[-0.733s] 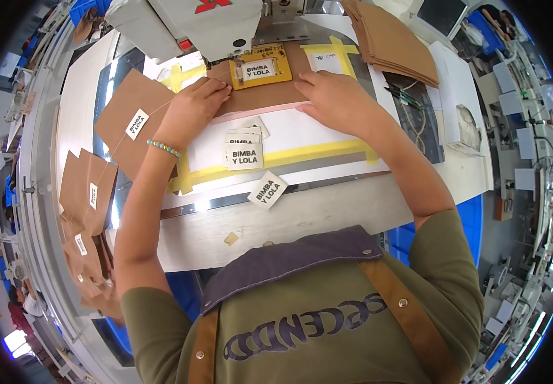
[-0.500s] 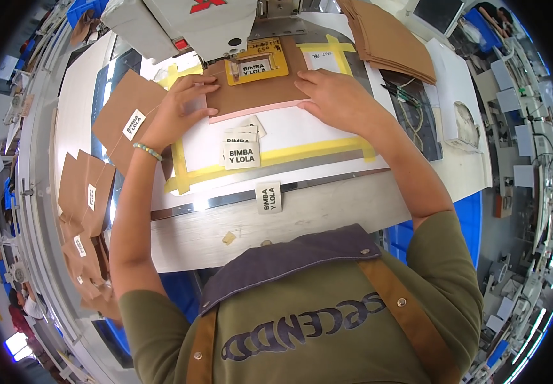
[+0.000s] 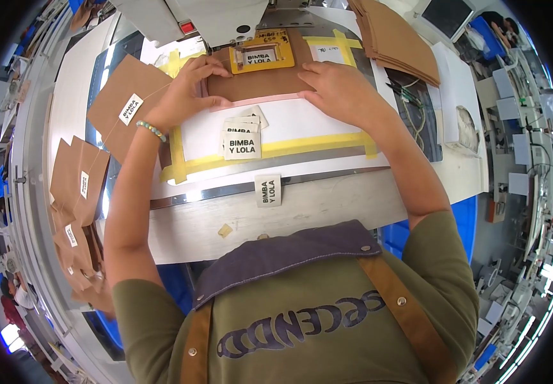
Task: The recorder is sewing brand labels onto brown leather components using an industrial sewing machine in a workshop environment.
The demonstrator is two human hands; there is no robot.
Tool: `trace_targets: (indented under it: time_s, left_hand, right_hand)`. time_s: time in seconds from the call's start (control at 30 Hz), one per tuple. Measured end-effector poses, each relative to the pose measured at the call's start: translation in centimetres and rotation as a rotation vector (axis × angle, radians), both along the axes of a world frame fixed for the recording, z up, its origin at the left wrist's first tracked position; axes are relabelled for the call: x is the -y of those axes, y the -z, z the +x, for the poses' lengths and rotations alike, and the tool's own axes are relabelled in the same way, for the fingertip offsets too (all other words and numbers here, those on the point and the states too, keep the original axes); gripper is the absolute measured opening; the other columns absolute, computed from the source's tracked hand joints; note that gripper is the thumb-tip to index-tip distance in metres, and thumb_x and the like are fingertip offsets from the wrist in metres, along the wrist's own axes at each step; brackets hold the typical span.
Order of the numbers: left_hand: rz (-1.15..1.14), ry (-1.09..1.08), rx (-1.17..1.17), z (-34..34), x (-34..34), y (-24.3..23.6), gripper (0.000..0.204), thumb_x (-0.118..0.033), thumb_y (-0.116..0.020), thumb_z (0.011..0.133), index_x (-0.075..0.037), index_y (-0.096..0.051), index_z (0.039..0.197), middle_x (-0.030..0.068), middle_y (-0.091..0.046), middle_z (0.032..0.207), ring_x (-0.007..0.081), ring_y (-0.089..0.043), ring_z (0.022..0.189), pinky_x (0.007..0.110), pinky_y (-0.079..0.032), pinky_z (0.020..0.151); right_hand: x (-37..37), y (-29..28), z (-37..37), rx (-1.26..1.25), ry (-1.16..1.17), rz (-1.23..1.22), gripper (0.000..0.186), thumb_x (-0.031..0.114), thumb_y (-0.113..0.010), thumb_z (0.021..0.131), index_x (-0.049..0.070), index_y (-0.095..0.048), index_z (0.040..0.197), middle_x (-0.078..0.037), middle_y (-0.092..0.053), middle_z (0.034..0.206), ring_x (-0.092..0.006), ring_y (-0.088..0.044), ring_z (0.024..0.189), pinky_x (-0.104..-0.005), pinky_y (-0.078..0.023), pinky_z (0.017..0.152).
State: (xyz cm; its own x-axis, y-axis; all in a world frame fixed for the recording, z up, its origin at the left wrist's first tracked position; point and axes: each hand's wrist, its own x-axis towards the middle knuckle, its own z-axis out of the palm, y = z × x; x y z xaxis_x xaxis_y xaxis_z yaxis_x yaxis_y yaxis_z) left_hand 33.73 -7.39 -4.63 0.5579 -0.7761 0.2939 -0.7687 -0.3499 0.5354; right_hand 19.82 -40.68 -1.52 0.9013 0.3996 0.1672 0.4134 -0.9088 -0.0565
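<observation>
A brown rectangular panel [image 3: 257, 86] with a pinkish front edge lies under the sewing machine head [image 3: 222, 22]. On it sits a yellow frame [image 3: 281, 59], with a white printed label [image 3: 258, 58] showing through its window. My left hand [image 3: 190, 93] rests at the panel's left side, thumb by the front edge and fingers apart. At the right side my right hand [image 3: 340, 93] lies with its fingertips on the panel and its thumb near the front edge. Both hands are open. A small pile of white labels [image 3: 242, 146] is just in front of the panel.
One more label [image 3: 268, 191] lies near the table's front edge, beside a beige scrap [image 3: 225, 230]. Brown panels with labels [image 3: 81, 179] overlap at the left. A stack of plain brown panels [image 3: 395, 41] stands at the far right, with tweezers and thread [image 3: 407, 96] nearby.
My left hand has shifted slightly right, its thumb farther along the panel's front edge. My right hand's fingers have moved a little on the panel. The whole view has shifted slightly.
</observation>
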Motion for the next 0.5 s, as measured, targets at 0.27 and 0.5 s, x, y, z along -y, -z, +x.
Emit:
trace_targets:
  time_s: [0.27,0.5]
  left_hand:
    - [0.045,-0.004,-0.065,0.0,-0.3,-0.2,0.046,-0.018,-0.089,0.089,-0.005,-0.072,0.13,0.0102,-0.06,0.142,0.0304,-0.055,0.138,0.042,-0.045,0.121]
    - [0.002,-0.07,0.106,-1.1,1.0,0.9,0.028,-0.013,-0.082,0.094,-0.003,-0.073,0.118,0.0096,-0.069,0.119,0.0325,-0.067,0.11,0.04,-0.056,0.095]
  right_hand:
    - [-1.0,-1.2,-0.2,-0.101,0.066,-0.046,0.043,0.032,-0.068,0.106,0.0,-0.075,0.133,-0.016,-0.072,0.141,-0.0342,-0.071,0.125,-0.0443,-0.058,0.105]
    - [-1.5,-0.1,-0.1,0.025,0.061,-0.048,0.032,0.026,-0.074,0.1,0.001,-0.078,0.12,-0.013,-0.076,0.126,-0.0318,-0.075,0.109,-0.0419,-0.062,0.092]
